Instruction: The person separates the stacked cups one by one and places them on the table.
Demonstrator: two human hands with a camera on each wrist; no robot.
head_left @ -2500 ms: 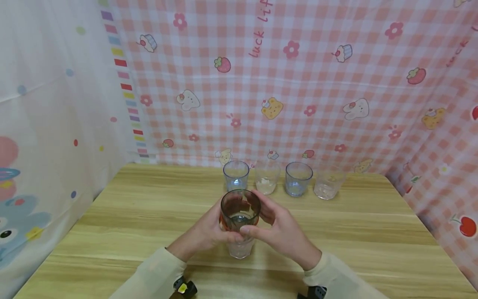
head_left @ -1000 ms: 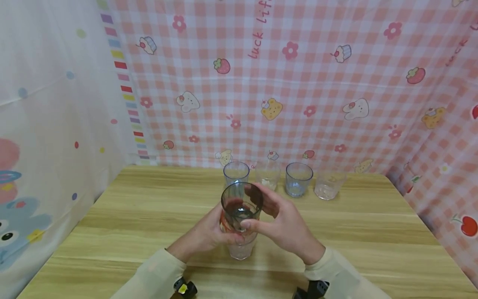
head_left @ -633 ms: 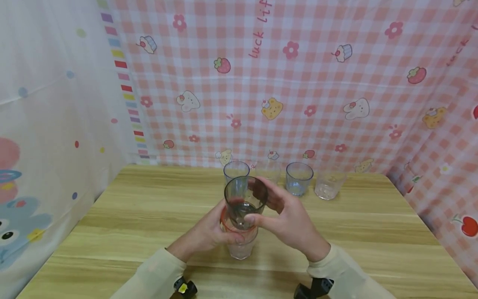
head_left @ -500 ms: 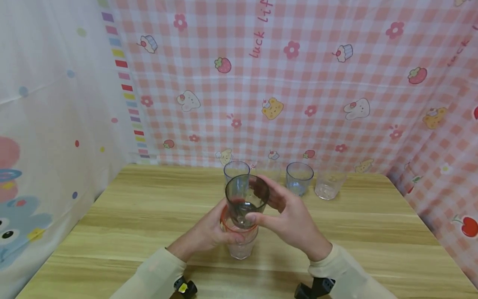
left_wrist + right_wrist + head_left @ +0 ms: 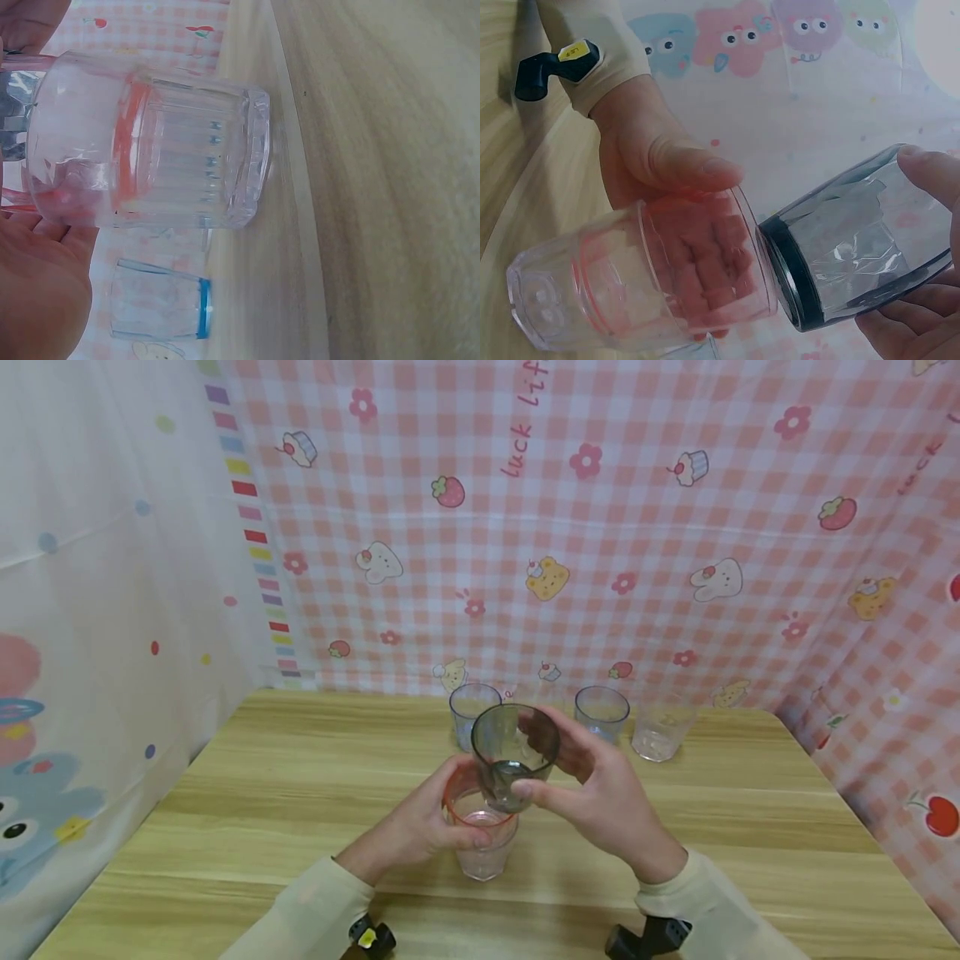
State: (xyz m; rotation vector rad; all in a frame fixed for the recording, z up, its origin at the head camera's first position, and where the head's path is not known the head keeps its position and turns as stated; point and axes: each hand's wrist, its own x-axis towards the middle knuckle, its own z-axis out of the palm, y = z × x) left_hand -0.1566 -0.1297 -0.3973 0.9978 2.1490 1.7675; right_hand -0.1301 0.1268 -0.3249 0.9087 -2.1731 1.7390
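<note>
My left hand (image 5: 420, 818) grips a stack of clear plastic cups (image 5: 483, 860) that stands upright on the table. The upper cup of the stack has a red-orange rim; in the left wrist view its red ring (image 5: 129, 146) shows inside the clear outer wall. Above and right of the stack, my right hand (image 5: 603, 797) holds a smoky grey cup (image 5: 498, 739), thumb on the near side and fingers round the far side. The grey cup (image 5: 855, 247) is tilted in the right wrist view, its dark base right at the stack's rim.
Along the back of the wooden table (image 5: 300, 777) stand two blue-rimmed cups, one left (image 5: 463, 710) and one right (image 5: 611, 714), partly hidden by the grey cup and right hand. A clear cup (image 5: 660, 739) stands farther right; another is mostly hidden. Patterned cloths hang behind.
The grey cup, earlier nested in the stack between both hands, has come up and to the right in my right hand, baring the red-orange rim. My left hand stays on the stack.
</note>
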